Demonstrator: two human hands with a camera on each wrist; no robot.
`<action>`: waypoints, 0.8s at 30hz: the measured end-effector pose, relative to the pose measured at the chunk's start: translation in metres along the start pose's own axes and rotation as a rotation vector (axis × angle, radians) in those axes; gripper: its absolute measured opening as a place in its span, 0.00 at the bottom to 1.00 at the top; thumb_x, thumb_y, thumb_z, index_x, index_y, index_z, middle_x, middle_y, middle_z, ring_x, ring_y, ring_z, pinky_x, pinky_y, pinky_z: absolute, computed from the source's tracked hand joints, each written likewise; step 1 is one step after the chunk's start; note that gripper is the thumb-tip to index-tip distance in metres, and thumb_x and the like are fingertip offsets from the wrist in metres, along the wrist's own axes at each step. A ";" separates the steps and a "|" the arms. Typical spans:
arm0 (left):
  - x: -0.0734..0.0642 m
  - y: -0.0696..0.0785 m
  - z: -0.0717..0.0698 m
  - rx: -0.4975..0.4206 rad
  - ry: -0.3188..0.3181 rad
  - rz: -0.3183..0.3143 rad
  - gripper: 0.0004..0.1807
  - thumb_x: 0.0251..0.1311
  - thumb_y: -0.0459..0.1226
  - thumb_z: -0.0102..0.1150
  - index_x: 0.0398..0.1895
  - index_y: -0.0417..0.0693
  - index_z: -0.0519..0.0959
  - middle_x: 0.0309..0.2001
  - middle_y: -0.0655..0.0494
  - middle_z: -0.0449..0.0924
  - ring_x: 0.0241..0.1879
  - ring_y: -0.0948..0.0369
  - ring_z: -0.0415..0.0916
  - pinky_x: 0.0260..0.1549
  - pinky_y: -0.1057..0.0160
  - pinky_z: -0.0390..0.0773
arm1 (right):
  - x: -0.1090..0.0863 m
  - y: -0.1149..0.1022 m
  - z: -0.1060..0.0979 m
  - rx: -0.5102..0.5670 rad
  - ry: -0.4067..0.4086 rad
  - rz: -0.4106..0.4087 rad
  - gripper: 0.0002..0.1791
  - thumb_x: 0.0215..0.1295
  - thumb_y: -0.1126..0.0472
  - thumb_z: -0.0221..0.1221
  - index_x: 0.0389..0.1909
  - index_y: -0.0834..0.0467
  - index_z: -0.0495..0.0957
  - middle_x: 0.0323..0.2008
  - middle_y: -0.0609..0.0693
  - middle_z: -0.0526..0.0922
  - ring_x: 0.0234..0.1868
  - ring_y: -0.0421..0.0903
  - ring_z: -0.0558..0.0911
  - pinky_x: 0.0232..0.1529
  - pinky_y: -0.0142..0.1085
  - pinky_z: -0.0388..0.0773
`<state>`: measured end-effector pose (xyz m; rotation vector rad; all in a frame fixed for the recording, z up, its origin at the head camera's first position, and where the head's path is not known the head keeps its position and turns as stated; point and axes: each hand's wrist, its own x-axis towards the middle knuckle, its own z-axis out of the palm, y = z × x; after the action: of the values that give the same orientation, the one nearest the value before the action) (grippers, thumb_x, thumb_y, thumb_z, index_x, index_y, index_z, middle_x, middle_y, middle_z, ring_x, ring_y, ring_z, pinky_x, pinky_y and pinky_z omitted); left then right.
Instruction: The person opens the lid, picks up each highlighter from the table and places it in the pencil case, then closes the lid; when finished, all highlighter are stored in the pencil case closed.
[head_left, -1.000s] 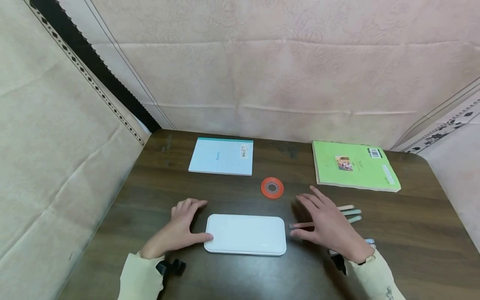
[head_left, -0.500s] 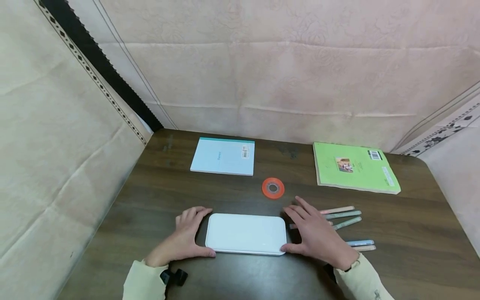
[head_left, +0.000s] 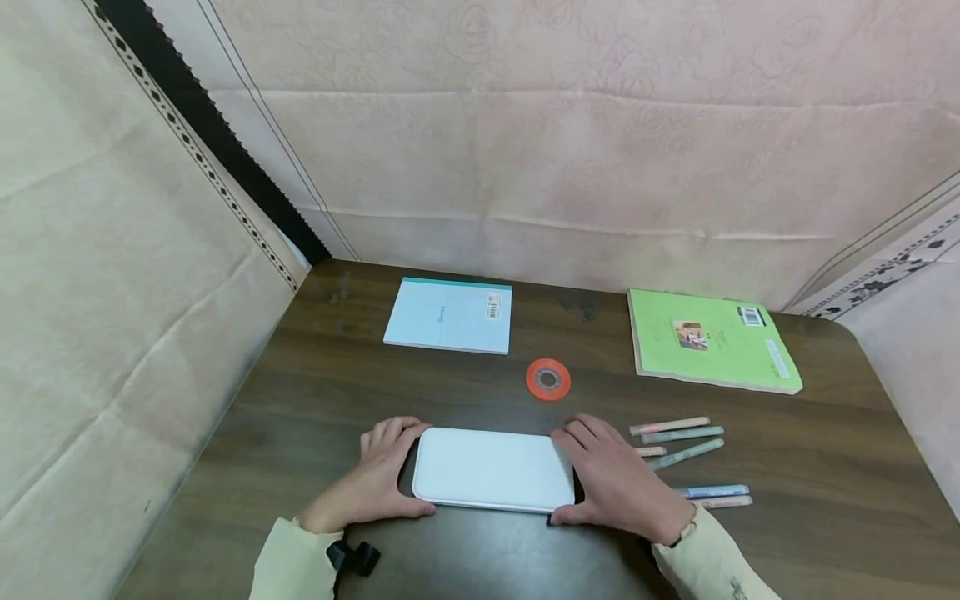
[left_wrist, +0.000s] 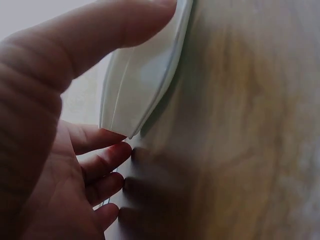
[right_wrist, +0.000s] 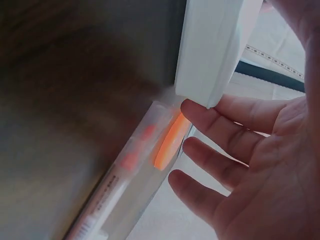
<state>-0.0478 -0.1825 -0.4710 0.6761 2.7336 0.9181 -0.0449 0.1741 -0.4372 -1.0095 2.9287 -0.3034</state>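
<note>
A flat white case (head_left: 493,469) with rounded corners lies on the wooden table between my hands. My left hand (head_left: 381,479) holds its left end, thumb at the near corner and fingers at the far one. In the left wrist view, fingertips (left_wrist: 117,152) bend at the corner of the case (left_wrist: 140,75). At the opposite end my right hand (head_left: 615,483) grips the case, its thumb by the near corner. The right wrist view has two fingers against the far corner of the case (right_wrist: 207,50); the thumb's tip is out of frame there.
Several pens (head_left: 686,454) lie right of my right hand. An orange tape roll (head_left: 548,380) sits beyond the case. Farther back are a light blue notebook (head_left: 448,316) and a green book (head_left: 712,342). Cloth (head_left: 525,150) hangs behind the table (head_left: 322,425).
My right hand has moved left from beside the pens onto the right end of the case, uncovering the pens. My left hand has shifted slightly and closed around the left end. The case stays nearly in place.
</note>
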 end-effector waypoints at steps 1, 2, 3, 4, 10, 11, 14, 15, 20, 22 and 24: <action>0.000 0.000 0.000 0.003 -0.001 0.003 0.52 0.38 0.55 0.77 0.68 0.46 0.66 0.62 0.48 0.64 0.61 0.47 0.57 0.50 0.48 0.53 | 0.000 0.000 0.000 -0.008 0.002 -0.007 0.55 0.40 0.23 0.66 0.61 0.60 0.74 0.54 0.52 0.78 0.61 0.53 0.72 0.63 0.50 0.69; 0.001 0.000 0.000 0.007 0.000 0.005 0.51 0.38 0.54 0.77 0.68 0.45 0.66 0.62 0.48 0.64 0.61 0.47 0.57 0.50 0.48 0.53 | 0.001 -0.001 0.000 -0.014 -0.001 -0.008 0.55 0.40 0.23 0.66 0.61 0.60 0.74 0.53 0.52 0.78 0.60 0.52 0.72 0.62 0.49 0.70; 0.001 0.000 0.000 0.011 0.001 0.010 0.51 0.39 0.54 0.77 0.67 0.45 0.66 0.62 0.48 0.64 0.60 0.47 0.57 0.50 0.48 0.53 | 0.001 -0.001 0.001 -0.021 0.002 -0.015 0.55 0.40 0.23 0.66 0.60 0.60 0.74 0.52 0.52 0.78 0.58 0.52 0.73 0.61 0.49 0.70; 0.001 0.000 0.000 0.014 0.002 0.014 0.51 0.39 0.53 0.77 0.67 0.45 0.67 0.62 0.48 0.64 0.60 0.47 0.57 0.50 0.49 0.53 | 0.001 -0.001 0.001 -0.028 0.007 -0.021 0.55 0.39 0.22 0.66 0.60 0.60 0.74 0.51 0.52 0.78 0.57 0.51 0.73 0.60 0.48 0.71; 0.001 0.000 0.000 0.034 0.011 0.023 0.50 0.37 0.52 0.77 0.66 0.45 0.67 0.61 0.48 0.65 0.58 0.49 0.58 0.49 0.50 0.54 | 0.003 -0.002 0.002 -0.058 0.014 -0.037 0.55 0.37 0.22 0.66 0.58 0.60 0.74 0.49 0.51 0.78 0.54 0.49 0.73 0.58 0.47 0.72; 0.001 0.000 0.000 0.036 0.012 0.023 0.50 0.37 0.52 0.77 0.66 0.45 0.67 0.61 0.48 0.65 0.58 0.49 0.58 0.49 0.50 0.54 | 0.003 -0.002 0.002 -0.060 0.012 -0.037 0.55 0.37 0.22 0.66 0.59 0.60 0.74 0.49 0.51 0.78 0.53 0.49 0.73 0.57 0.47 0.73; 0.001 0.001 0.001 0.045 0.015 0.026 0.50 0.38 0.52 0.76 0.66 0.44 0.67 0.61 0.48 0.65 0.59 0.49 0.58 0.50 0.49 0.54 | 0.004 -0.002 0.001 -0.069 0.009 -0.046 0.55 0.37 0.22 0.66 0.58 0.60 0.74 0.48 0.50 0.77 0.51 0.48 0.73 0.56 0.45 0.73; 0.002 0.001 0.001 0.049 0.016 0.028 0.50 0.38 0.52 0.76 0.66 0.44 0.67 0.61 0.48 0.65 0.59 0.49 0.58 0.50 0.49 0.54 | 0.004 -0.002 0.001 -0.073 0.009 -0.051 0.54 0.37 0.22 0.66 0.57 0.60 0.75 0.48 0.50 0.77 0.51 0.47 0.73 0.55 0.45 0.74; 0.003 0.001 0.002 0.092 0.039 0.043 0.50 0.37 0.53 0.77 0.65 0.44 0.68 0.61 0.48 0.67 0.59 0.49 0.59 0.49 0.50 0.56 | 0.012 0.000 -0.001 -0.102 -0.012 -0.090 0.49 0.37 0.23 0.66 0.51 0.58 0.76 0.44 0.48 0.76 0.45 0.44 0.70 0.49 0.40 0.74; 0.003 0.000 0.002 0.103 0.047 0.044 0.50 0.36 0.53 0.77 0.65 0.44 0.69 0.61 0.48 0.67 0.59 0.49 0.59 0.49 0.50 0.56 | 0.015 0.001 -0.003 -0.110 -0.024 -0.103 0.47 0.37 0.23 0.66 0.49 0.57 0.76 0.42 0.47 0.75 0.43 0.44 0.69 0.47 0.39 0.74; 0.004 0.000 0.002 0.116 0.051 0.047 0.50 0.36 0.54 0.77 0.65 0.45 0.69 0.61 0.48 0.67 0.59 0.50 0.60 0.49 0.50 0.57 | 0.017 0.001 -0.005 -0.120 -0.040 -0.113 0.46 0.38 0.23 0.66 0.47 0.57 0.76 0.41 0.47 0.74 0.42 0.44 0.68 0.46 0.39 0.73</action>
<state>-0.0503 -0.1800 -0.4729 0.7503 2.8453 0.8024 -0.0592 0.1652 -0.4323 -1.1838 2.8895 -0.1100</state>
